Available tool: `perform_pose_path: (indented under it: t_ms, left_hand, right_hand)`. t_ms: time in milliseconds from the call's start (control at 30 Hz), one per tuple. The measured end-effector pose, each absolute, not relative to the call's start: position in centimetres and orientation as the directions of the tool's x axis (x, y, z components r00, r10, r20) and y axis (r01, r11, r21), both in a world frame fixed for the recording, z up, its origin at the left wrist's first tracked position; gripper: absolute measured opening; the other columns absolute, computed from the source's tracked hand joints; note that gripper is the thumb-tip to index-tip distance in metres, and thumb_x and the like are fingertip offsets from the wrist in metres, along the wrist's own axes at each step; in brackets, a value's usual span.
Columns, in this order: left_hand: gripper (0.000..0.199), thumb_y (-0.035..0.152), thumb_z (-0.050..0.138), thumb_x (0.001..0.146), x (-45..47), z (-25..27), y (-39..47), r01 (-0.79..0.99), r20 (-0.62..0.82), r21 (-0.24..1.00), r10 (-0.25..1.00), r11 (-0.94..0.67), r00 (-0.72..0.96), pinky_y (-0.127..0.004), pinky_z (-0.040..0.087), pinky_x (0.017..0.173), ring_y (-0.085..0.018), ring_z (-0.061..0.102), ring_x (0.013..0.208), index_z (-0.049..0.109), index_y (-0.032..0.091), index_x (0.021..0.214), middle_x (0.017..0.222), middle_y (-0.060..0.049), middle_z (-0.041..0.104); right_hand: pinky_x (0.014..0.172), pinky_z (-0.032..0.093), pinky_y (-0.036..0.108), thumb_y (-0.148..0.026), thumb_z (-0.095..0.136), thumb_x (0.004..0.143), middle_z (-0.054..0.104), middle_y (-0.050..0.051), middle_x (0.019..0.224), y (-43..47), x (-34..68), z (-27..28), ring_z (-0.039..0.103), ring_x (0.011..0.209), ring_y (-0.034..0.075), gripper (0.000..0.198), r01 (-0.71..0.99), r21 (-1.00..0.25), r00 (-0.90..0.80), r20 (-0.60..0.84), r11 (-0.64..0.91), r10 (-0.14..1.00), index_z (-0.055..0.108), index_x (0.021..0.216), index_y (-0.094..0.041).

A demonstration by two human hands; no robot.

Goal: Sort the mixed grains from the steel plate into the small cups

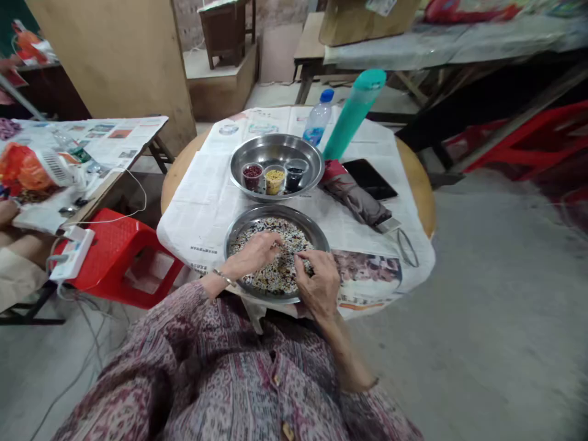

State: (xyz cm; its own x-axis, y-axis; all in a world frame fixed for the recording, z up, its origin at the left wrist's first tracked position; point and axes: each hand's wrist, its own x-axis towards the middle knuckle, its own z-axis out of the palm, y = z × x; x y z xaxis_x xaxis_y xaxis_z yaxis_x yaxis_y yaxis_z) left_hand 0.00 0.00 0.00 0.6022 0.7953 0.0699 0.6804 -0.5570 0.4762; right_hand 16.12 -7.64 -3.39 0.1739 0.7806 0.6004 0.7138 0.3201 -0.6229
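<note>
A steel bowl [232, 236] at the table's near edge holds a spread of mixed grains [271, 278], white, black and yellowish. My left hand [257, 252] is over its left half, fingers bent down at the grains. On the right side, my right hand [320, 280] has thumb and forefinger drawn together by the grains. Whatever either hand pinches is too small to make out. Just behind, a second steel bowl [275, 144] contains a cup of dark red beans [252, 176], a cup of yellow grains [274, 179] and a cup of black beans [294, 174].
Newspaper [193, 202] covers the round table. A water bottle [318, 116], a tall green bottle [353, 113], a folded umbrella [356, 199] and a black phone [370, 179] lie or stand to the right. At left are a red stool [124, 257] with a power strip [73, 254] and another person's arm.
</note>
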Motion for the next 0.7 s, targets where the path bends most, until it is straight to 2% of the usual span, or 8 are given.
perform_pose_path:
  t_ms: [67,167,267,333,467,567,633,700]
  left_hand:
    - [0.01,0.013,0.059,0.091,0.0,0.6,-1.4,0.599,0.06,0.532,0.732,-0.599,0.679,-0.031,0.052,0.086,-0.017,0.064,0.09,0.065,0.017,0.098,0.093,-0.003,0.068]
    - [0.01,0.024,0.061,0.093,-0.2,1.6,-3.6,0.504,0.044,0.511,0.607,-0.696,0.794,-0.031,0.051,0.087,-0.017,0.062,0.093,0.065,0.018,0.101,0.099,-0.005,0.065]
    - [0.022,0.034,0.064,0.092,-0.1,2.0,-4.4,0.421,0.055,0.382,0.475,-0.822,0.878,-0.038,0.048,0.098,-0.022,0.056,0.109,0.065,0.021,0.109,0.118,-0.008,0.062]
    - [0.025,0.033,0.063,0.092,0.2,1.7,-3.8,0.422,0.039,0.274,0.449,-0.864,0.893,-0.043,0.047,0.1,-0.026,0.052,0.116,0.064,0.022,0.114,0.126,-0.009,0.058]
    - [0.025,0.01,0.047,0.094,0.5,0.9,-0.8,0.489,-0.021,0.208,0.496,-0.847,0.868,-0.037,0.048,0.098,-0.021,0.054,0.11,0.064,0.018,0.111,0.116,-0.009,0.06]
    - [0.038,-0.001,0.039,0.091,0.0,1.0,1.3,0.614,0.026,0.229,0.635,-0.756,0.772,-0.034,0.05,0.096,-0.019,0.056,0.108,0.063,0.018,0.113,0.113,-0.007,0.06]
    - [0.041,-0.002,0.037,0.09,-0.4,1.3,2.2,0.685,0.073,0.233,0.715,-0.69,0.696,-0.034,0.049,0.098,-0.018,0.056,0.109,0.062,0.018,0.115,0.116,-0.007,0.059]
    - [0.033,0.007,0.04,0.095,-0.6,1.7,2.6,0.725,0.11,0.217,0.754,-0.654,0.647,-0.037,0.047,0.102,-0.02,0.054,0.112,0.061,0.018,0.118,0.121,-0.008,0.058]
  right_hand:
    - [0.089,0.051,0.042,-0.027,0.058,0.091,0.073,0.007,0.09,-7.8,16.1,-4.0,0.065,0.091,0.022,0.012,0.695,-0.634,0.221,0.637,0.339,0.738,0.069,0.089,-0.021]
    - [0.093,0.051,0.045,-0.027,0.059,0.091,0.072,0.005,0.087,-8.1,16.2,-4.2,0.066,0.089,0.021,0.01,0.632,-0.697,0.352,0.648,0.339,0.676,0.068,0.088,-0.022]
    - [0.099,0.049,0.048,-0.029,0.058,0.091,0.07,0.003,0.084,-8.2,16.1,-4.3,0.066,0.085,0.02,0.012,0.578,-0.75,0.43,0.615,0.322,0.661,0.065,0.084,-0.022]
    - [0.101,0.048,0.049,-0.03,0.057,0.091,0.07,0.003,0.083,-8.2,16.0,-4.3,0.066,0.084,0.02,0.013,0.559,-0.763,0.423,0.598,0.323,0.681,0.064,0.082,-0.023]
    - [0.103,0.046,0.048,-0.028,0.058,0.09,0.069,0.002,0.08,-8.0,16.0,-4.5,0.066,0.082,0.019,0.013,0.543,-0.774,0.429,0.59,0.326,0.684,0.063,0.079,-0.023]
    - [0.102,0.046,0.048,-0.028,0.059,0.09,0.07,0.002,0.08,-7.9,16.0,-4.5,0.065,0.082,0.019,0.013,0.535,-0.781,0.446,0.585,0.322,0.678,0.064,0.079,-0.023]
    - [0.102,0.046,0.048,-0.03,0.058,0.09,0.069,0.002,0.08,-7.9,16.0,-4.5,0.065,0.082,0.019,0.014,0.533,-0.788,0.452,0.573,0.307,0.684,0.064,0.079,-0.023]
    - [0.102,0.046,0.047,-0.03,0.058,0.09,0.069,0.002,0.08,-7.8,16.0,-4.5,0.065,0.082,0.019,0.014,0.528,-0.792,0.454,0.567,0.305,0.687,0.063,0.079,-0.023]
